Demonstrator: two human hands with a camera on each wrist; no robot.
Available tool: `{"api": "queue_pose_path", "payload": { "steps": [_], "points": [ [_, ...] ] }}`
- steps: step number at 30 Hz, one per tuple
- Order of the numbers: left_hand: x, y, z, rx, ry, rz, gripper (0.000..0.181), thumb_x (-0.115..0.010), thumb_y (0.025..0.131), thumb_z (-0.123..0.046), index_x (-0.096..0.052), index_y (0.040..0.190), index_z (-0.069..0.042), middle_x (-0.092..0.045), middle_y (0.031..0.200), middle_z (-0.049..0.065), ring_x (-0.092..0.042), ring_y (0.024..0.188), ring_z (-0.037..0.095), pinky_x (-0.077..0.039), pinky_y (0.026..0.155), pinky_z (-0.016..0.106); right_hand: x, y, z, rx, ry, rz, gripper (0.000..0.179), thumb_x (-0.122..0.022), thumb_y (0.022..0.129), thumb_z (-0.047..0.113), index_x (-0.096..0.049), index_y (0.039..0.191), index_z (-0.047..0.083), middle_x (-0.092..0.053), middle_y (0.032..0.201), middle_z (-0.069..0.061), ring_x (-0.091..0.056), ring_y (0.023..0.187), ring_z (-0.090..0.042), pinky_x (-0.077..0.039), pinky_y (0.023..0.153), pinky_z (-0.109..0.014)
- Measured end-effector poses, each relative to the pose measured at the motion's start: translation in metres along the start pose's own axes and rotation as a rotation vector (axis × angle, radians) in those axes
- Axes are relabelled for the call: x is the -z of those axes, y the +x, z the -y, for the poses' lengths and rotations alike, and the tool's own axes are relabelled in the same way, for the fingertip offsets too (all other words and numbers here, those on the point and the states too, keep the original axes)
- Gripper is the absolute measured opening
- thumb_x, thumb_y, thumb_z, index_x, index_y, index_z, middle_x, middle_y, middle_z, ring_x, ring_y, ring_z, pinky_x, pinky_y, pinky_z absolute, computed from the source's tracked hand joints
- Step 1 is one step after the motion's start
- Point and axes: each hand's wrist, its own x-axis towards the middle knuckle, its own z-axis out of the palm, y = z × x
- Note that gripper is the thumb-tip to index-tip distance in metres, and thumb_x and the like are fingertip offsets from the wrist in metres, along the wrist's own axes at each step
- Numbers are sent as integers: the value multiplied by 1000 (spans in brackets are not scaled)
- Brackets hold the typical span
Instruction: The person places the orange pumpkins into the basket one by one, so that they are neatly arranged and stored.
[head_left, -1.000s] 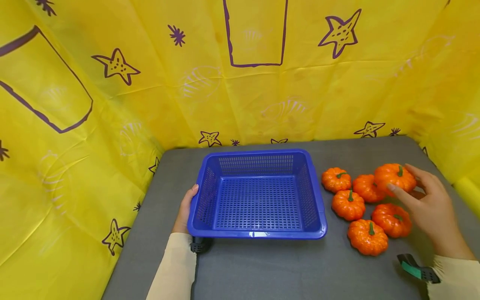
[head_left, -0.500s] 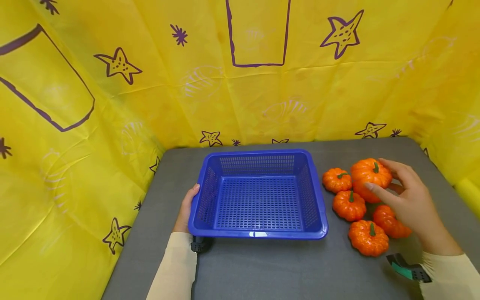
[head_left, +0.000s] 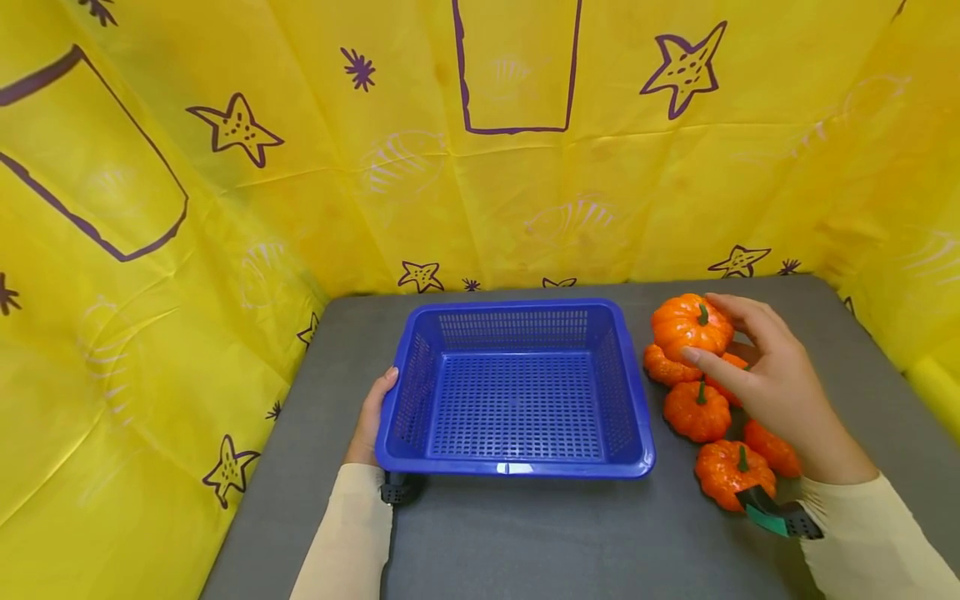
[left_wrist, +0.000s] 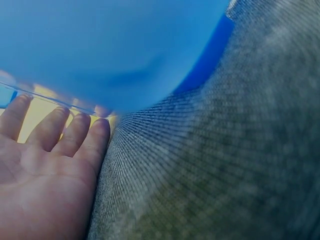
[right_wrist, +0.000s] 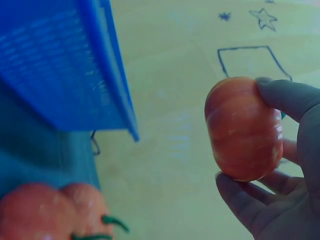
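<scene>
My right hand (head_left: 772, 383) holds a small orange pumpkin (head_left: 690, 323) between thumb and fingers, its green stem upward. In the right wrist view the held pumpkin (right_wrist: 245, 129) is gripped at two opposite sides, raised above the others. Below it sit several more pumpkins (head_left: 697, 412), partly hidden by the hand and the held one. A blue plastic basket (head_left: 514, 469) with slotted walls stands left of them, with nothing inside. At its left side is my left hand (head_left: 367, 421). The left wrist view shows that palm (left_wrist: 47, 185) facing up, fingers extended, fingertips right at the basket's side.
A grey-covered table (head_left: 517, 542) carries everything. Yellow cloth (head_left: 337, 183) with purple drawings rises at the back and both sides. Black straps with small devices sit at both wrists, the right one (head_left: 780, 512) overlapping the nearest pumpkin in the head view.
My right hand has carried the held pumpkin leftward and away from me, over the rear pumpkins toward the basket's right side. The left hand and basket have stayed in place.
</scene>
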Motion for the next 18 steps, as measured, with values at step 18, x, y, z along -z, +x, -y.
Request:
{"api": "queue_pose_path", "payload": {
  "steps": [18],
  "points": [
    [2, 3, 2, -4, -21, 35, 62, -51, 109, -55, -51, 157, -17, -67, 133, 18, -71, 101, 27, -61, 78, 41, -40, 30, 30, 152, 107, 80, 76, -87, 82, -16, -60, 151, 2, -59, 139, -9, -60, 116, -15, -52, 92, -14]
  ]
}}
